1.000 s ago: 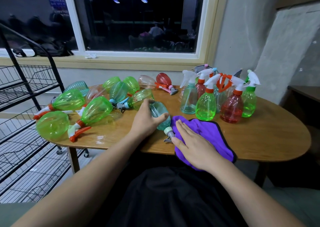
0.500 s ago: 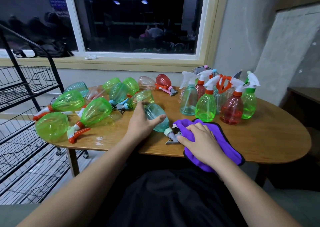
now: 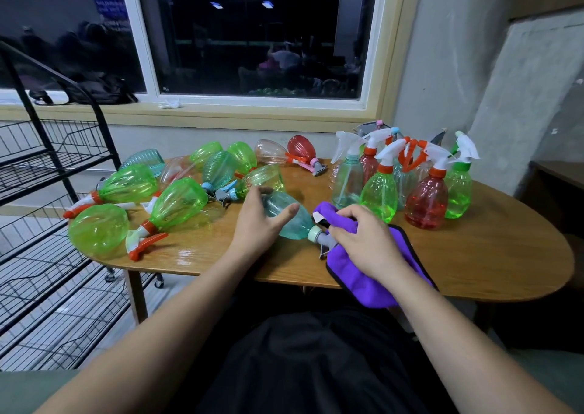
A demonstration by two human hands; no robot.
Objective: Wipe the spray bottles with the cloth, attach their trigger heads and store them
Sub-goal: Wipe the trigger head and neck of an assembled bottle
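At the near edge of the worktop (image 3: 474, 255), right in front of you, a pale teal bottle (image 3: 289, 220) lies on its side with its neck turned toward your right. Your left grip (image 3: 260, 227) rests on its body, thumb laid across the top and fingers spread and fairly straight around the far end. That is a steadying hold, not a clench, most likely so the round bottle cannot roll while you work.

Your right grip (image 3: 363, 243) is clenched around a bunched fold of the purple cloth (image 3: 366, 290), held just beside the bottle's trigger head (image 3: 324, 241). The rest of the cloth trails off the worktop's edge toward your lap. Gathering it into a wad looks like a way to get a firm pad for rubbing the neck.

Farther back on your right stand upright bottles (image 3: 379, 195) with heads fitted, apparently the finished group. On your left lie tipped bottles (image 3: 177, 201), probably waiting their turn. The wire rack (image 3: 53, 160) stands beside the worktop on your left, seemingly for storage.
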